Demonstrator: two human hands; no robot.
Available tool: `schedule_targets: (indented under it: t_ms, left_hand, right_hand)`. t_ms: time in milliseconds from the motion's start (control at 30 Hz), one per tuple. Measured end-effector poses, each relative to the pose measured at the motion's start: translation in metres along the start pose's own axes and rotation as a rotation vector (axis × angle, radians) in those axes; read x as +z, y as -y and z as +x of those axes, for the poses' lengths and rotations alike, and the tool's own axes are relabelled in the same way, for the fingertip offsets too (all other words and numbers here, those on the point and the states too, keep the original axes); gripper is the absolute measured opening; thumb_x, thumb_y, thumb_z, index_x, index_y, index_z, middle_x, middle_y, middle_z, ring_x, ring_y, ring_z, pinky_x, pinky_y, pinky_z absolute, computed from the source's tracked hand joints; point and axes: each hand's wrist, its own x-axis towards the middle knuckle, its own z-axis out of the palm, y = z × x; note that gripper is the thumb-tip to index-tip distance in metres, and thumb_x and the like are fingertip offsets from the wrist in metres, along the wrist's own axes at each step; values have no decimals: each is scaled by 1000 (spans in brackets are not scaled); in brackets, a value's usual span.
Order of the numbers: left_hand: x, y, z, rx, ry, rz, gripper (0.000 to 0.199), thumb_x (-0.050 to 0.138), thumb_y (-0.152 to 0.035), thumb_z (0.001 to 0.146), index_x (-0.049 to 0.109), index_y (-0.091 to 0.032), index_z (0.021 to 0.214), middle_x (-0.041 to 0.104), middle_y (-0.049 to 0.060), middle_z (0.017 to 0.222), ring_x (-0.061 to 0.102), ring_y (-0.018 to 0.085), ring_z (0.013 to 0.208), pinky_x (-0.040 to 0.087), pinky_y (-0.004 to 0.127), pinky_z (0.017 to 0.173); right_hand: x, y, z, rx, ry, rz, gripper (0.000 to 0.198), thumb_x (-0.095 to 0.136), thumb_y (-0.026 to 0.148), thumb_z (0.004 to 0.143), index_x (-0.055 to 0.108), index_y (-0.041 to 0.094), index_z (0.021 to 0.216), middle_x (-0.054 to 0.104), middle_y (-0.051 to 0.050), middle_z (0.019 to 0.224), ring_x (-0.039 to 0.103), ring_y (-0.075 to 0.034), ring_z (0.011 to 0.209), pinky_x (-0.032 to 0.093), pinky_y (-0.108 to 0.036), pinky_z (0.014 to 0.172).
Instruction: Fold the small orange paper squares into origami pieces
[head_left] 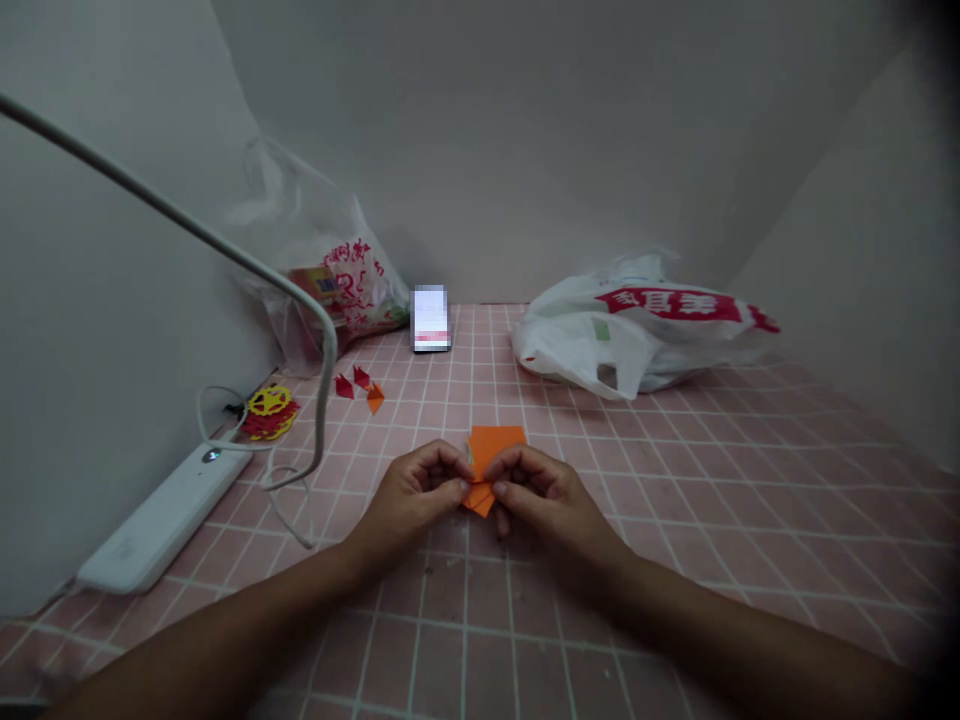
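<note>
Between my two hands is a partly folded piece of orange paper (498,441), its flat upper part facing away from me and smaller folded flaps pointing toward me. My left hand (420,488) pinches its left edge between thumb and forefinger. On the other side, my right hand (546,492) pinches the paper near its middle, thumb and forefinger almost meeting the left ones. The fingertips cover part of the creases. Farther off to the left lie a small folded orange paper piece (375,398) and two small folded red paper pieces (344,386).
A pink tiled surface (420,640) spreads beneath everything. At left are a white power strip (161,520), a looping white cable (328,370) and yellow and red cutouts (268,402). Behind stand a lit phone (430,318), a clear plastic bag (300,215) and a white plastic bag (570,340).
</note>
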Motion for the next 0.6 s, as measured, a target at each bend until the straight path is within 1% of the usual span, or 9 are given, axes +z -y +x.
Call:
schedule_targets:
  t_ms: [233,433,600]
  left_hand:
    - [0,-3,-2,-23,13,-27,8,67,-20,70,62,-17,74,60,-1,71,54,13,66,42,26,65]
    - [-1,-1,-2,-15,27,-10,7,67,-22,71,63,-17,75,62,0,74,55,14,69,42,26,66]
    - [-2,1,-1,-22,42,-13,7,66,-23,71,63,-18,75,61,0,74,55,14,69,42,26,65]
  right_hand:
    - [0,1,-3,-31,6,-33,7,63,25,76,61,20,80,59,5,51,53,-11,46,38,-23,46]
    - [0,2,-4,-28,-2,-65,6,60,26,76,64,21,78,58,5,49,49,-11,43,36,-23,44]
    - [0,1,-5,-43,1,-87,6,59,23,75,64,20,78,58,4,50,49,-10,43,35,-22,43]
